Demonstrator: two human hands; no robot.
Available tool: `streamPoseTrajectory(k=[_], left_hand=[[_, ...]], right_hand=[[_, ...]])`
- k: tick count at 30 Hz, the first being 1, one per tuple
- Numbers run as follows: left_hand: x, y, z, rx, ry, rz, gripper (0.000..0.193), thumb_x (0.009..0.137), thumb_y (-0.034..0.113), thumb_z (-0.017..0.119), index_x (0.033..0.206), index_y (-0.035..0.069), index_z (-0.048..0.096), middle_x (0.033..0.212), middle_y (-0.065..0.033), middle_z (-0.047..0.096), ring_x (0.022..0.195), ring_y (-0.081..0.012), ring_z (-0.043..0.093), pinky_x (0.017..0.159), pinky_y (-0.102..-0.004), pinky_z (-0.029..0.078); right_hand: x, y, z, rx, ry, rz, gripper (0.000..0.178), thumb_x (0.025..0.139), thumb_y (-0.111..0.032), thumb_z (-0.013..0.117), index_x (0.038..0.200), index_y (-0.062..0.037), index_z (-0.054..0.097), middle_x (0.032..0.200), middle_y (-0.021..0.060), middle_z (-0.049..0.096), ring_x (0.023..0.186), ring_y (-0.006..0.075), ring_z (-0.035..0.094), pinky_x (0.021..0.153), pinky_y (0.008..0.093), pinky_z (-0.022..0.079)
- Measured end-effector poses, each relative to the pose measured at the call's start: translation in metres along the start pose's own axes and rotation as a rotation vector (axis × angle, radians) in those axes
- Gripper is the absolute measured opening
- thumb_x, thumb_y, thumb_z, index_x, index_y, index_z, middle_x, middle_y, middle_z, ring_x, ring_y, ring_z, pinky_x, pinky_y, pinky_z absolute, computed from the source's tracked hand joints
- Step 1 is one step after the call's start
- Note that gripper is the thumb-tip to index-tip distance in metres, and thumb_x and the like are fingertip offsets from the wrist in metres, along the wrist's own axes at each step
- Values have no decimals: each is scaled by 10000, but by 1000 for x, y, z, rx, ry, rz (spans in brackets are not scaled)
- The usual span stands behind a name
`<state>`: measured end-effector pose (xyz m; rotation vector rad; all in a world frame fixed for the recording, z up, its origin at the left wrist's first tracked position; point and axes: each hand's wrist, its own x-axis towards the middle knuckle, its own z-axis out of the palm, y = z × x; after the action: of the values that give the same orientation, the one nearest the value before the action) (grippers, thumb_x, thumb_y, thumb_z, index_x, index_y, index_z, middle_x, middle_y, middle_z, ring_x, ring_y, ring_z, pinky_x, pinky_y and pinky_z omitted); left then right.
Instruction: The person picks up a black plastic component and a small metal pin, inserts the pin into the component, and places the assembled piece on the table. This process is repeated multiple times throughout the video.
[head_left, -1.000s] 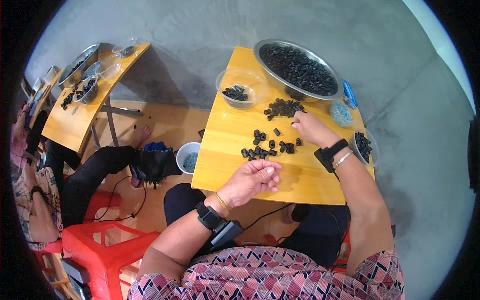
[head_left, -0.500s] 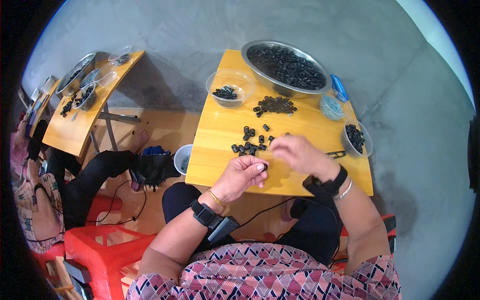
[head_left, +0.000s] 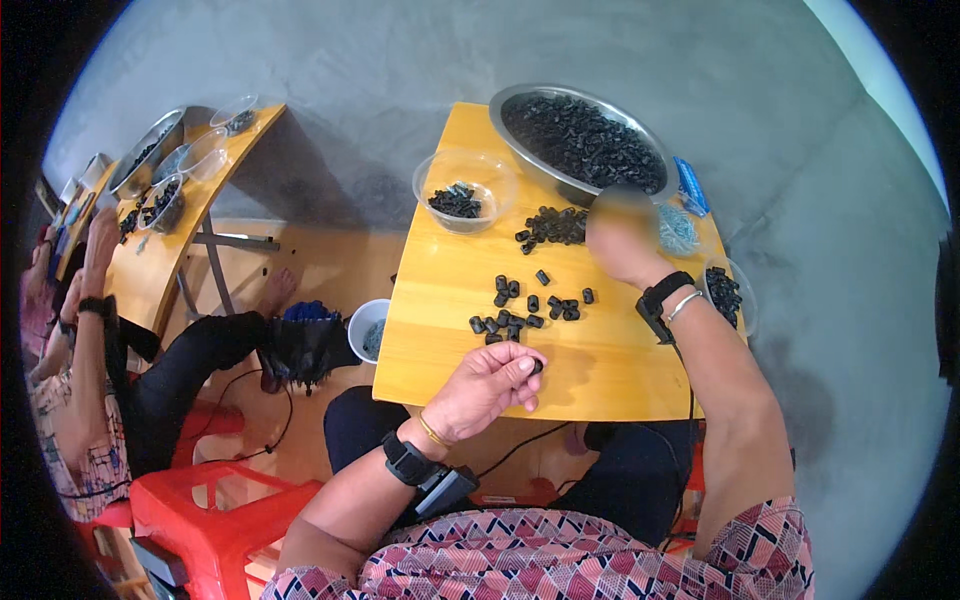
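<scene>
Near the table's front edge, my left hand (head_left: 484, 392) pinches a small black cylindrical plastic piece (head_left: 537, 367) between thumb and fingers. Farther off, my right hand (head_left: 624, 245) reaches over the table, its fingers smeared by motion. It is beside a heap of black pieces (head_left: 557, 226) and a clear tub with thin pale-blue strips (head_left: 678, 232), partly covering both. Loose black cylinders (head_left: 503, 322) lie scattered just beyond my left hand. Whether my right hand holds anything is hidden by the blur.
A steel basin (head_left: 655, 193) full of black pieces stands at the back. Clear bowls (head_left: 440, 205) (head_left: 748, 318) with more pieces stand left and right. A blue packet (head_left: 692, 187) lies at back right. To the left are a white bucket (head_left: 360, 328), a red stool (head_left: 215, 500) and another person (head_left: 85, 400) at a table.
My right hand has moved away from my left hand, farther back toward the tub of strips. My left hand stays near the front edge, still pinching the black piece. The neighbour's arms have risen.
</scene>
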<state>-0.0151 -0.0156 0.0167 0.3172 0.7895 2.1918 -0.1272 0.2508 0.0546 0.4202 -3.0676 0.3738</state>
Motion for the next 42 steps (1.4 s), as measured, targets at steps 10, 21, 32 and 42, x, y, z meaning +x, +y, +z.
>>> streamPoseTrajectory(k=[10, 21, 32, 42], left_hand=[[4, -4, -6, -50, -5, 27, 178, 872, 155, 446, 955, 23, 532, 730, -22, 495, 646, -110, 474, 609, -269, 437], [6, -3, -7, -10, -8, 66, 167, 866, 95, 445, 990, 23, 532, 762, -24, 525, 689, -106, 492, 639, -260, 436], [5, -7, -5, 126, -2, 104, 162, 845, 73, 475, 982, 13, 537, 771, -53, 546, 685, -145, 522, 658, -271, 456], [5, -7, -1, 151, 14, 95, 161, 827, 47, 502, 977, -1, 535, 803, -64, 569, 722, -144, 550, 654, -272, 479]], right_hand=[[-29, -16, -9, 68, 174, 39, 84, 755, -69, 467, 788, -1, 504, 717, 166, 562, 661, 331, 535, 594, 379, 421], [-127, -107, 25, 929, 247, 35, 70, 791, -31, 521, 858, -10, 522, 713, 14, 545, 606, 69, 483, 544, 213, 416], [-138, -121, 34, 1201, 290, 40, 104, 824, -48, 497, 900, -1, 550, 715, -6, 521, 589, 53, 467, 540, 184, 410], [-135, -130, 30, 1134, 232, 57, 99, 801, 3, 504, 900, -2, 509, 752, 4, 533, 632, 54, 487, 572, 185, 420]])
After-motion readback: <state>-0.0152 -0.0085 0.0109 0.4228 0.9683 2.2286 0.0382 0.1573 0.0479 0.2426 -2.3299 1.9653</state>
